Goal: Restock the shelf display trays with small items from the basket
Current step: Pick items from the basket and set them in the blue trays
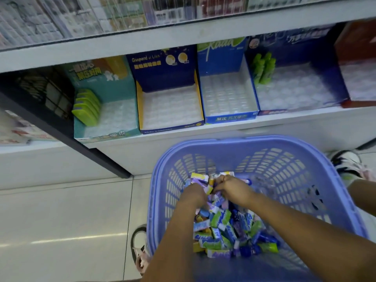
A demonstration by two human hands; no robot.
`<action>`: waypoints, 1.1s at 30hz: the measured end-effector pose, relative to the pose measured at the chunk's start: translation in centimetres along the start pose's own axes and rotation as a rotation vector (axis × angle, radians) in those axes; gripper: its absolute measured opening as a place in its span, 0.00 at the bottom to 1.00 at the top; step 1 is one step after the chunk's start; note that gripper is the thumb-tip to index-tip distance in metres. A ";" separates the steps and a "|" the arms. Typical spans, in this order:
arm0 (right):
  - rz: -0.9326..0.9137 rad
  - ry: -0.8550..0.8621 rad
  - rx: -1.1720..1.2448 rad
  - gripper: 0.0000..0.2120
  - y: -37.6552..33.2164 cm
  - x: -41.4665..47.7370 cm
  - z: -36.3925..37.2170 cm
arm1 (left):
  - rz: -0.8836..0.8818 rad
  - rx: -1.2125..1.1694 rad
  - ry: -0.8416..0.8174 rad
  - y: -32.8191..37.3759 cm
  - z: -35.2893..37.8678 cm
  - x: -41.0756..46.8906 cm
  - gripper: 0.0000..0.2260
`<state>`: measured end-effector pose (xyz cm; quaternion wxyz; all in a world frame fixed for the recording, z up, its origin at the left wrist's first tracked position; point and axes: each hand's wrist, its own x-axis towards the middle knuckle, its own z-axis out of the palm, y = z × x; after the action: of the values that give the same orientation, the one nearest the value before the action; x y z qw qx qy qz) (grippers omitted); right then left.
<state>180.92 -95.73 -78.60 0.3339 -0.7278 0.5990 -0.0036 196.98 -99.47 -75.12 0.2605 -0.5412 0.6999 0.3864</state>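
Observation:
A purple plastic basket stands on the floor below the shelf, holding a heap of small packets in blue, green, purple and yellow. Both my hands are down inside it at the far end of the heap. My left hand is closed around some packets. My right hand, with a ring on one finger, grips packets beside it. On the shelf above stand display trays: a teal one with green items, a dark blue one with yellow edges, a blue one and a wider dark blue one with green tubes.
A red tray sits at the shelf's far right. A higher shelf with packaged goods overhangs the trays. A dark shelf upright runs diagonally at left. My shoes rest on the tiled floor beside the basket.

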 end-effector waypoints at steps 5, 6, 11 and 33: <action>0.095 0.009 -0.151 0.11 0.5 -0.8 -1.2 | -0.044 -0.093 -0.092 -0.1 0.6 -0.6 0.12; 0.132 0.023 -0.109 0.12 0.2 -1.1 -1.8 | -0.042 -0.094 -0.077 0.1 0.3 -0.9 0.13; 0.227 0.122 0.448 0.16 -2.5 -3.4 -7.2 | 0.055 -0.399 0.007 0.2 -3.7 -2.7 0.10; -0.090 0.850 0.462 0.12 -16.9 3.9 -24.4 | 0.444 -1.363 0.927 -2.3 -14.6 -11.4 0.03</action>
<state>186.81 -109.92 -52.87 0.2119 -0.5939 0.6339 -0.4479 203.15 -105.42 -58.50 -0.5167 -0.5333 0.4404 0.5047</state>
